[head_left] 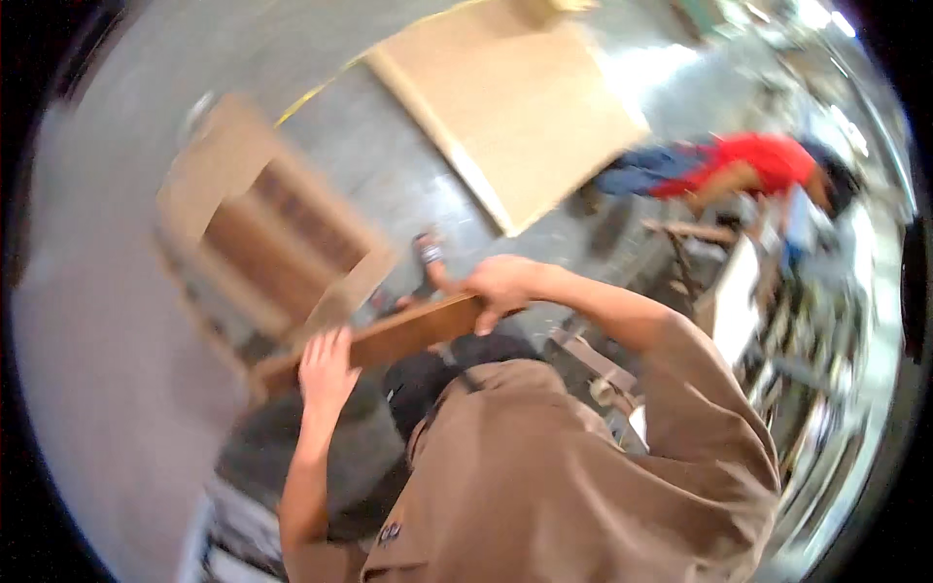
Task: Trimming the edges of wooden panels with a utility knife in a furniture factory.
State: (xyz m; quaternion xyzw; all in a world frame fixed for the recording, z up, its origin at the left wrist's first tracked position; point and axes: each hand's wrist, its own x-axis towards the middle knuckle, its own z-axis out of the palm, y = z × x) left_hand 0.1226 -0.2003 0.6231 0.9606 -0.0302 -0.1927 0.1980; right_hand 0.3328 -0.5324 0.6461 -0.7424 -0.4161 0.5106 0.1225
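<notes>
A long brown wooden board point(418, 329) crosses in front of my body, its left end lower than its right in the picture. My right hand point(502, 289) is closed around the right end, thumb on the near side. Toward the other end, my left hand point(328, 371) holds the same board, its fingers laid together over the upper edge. Just beyond the board is an open, box-like tan case point(219, 180) with dark brown wooden pieces point(267, 257) inside. Motion blur softens the finer detail.
A large flat tan sheet point(505, 107) lies on the grey floor ahead. To the right, a person in a red top point(763, 163) and blue jeans bends near stacked wood and clutter point(816, 340). A broad grey surface point(107, 360) fills the left side.
</notes>
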